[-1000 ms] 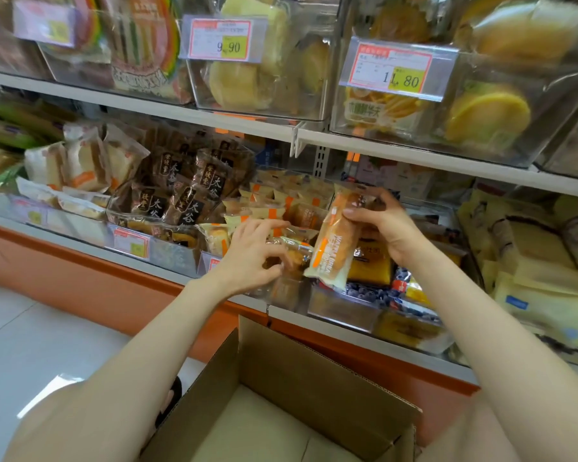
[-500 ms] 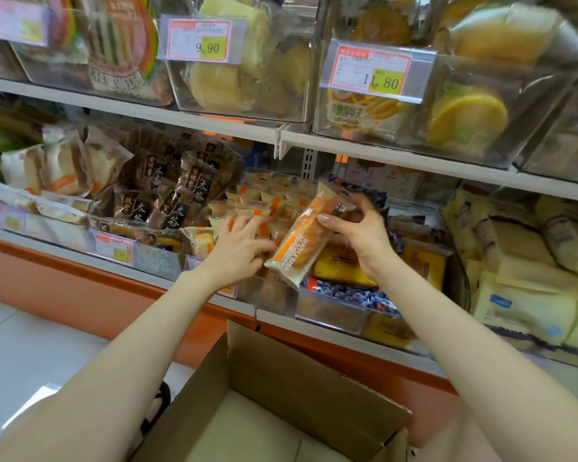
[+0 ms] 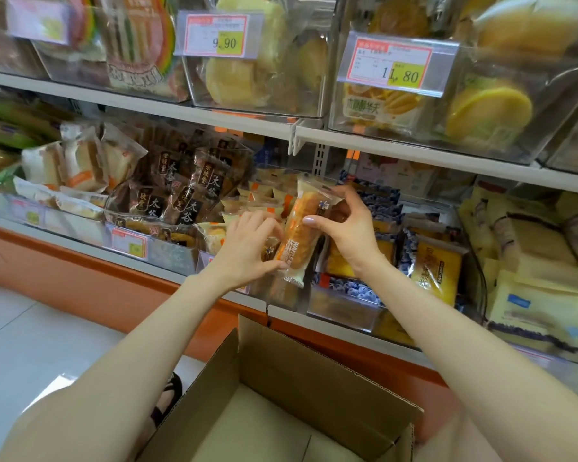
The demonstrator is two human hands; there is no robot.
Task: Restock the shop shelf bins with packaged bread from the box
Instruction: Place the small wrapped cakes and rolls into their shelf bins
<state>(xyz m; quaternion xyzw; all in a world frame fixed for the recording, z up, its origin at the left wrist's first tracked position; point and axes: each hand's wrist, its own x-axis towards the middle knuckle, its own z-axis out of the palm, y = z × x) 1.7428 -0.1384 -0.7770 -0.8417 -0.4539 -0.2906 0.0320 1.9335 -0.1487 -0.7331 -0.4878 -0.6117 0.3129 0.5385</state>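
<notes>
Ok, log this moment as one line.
step: shelving | right hand: pinches bread packet top | left hand: grips its lower end | box: open, below hands

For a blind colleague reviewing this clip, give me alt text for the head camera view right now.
Both hands hold an orange packaged bread in front of the lower shelf bins: the right hand pinches its upper half, the left hand holds its lower end. An open cardboard box sits below them.
</notes>
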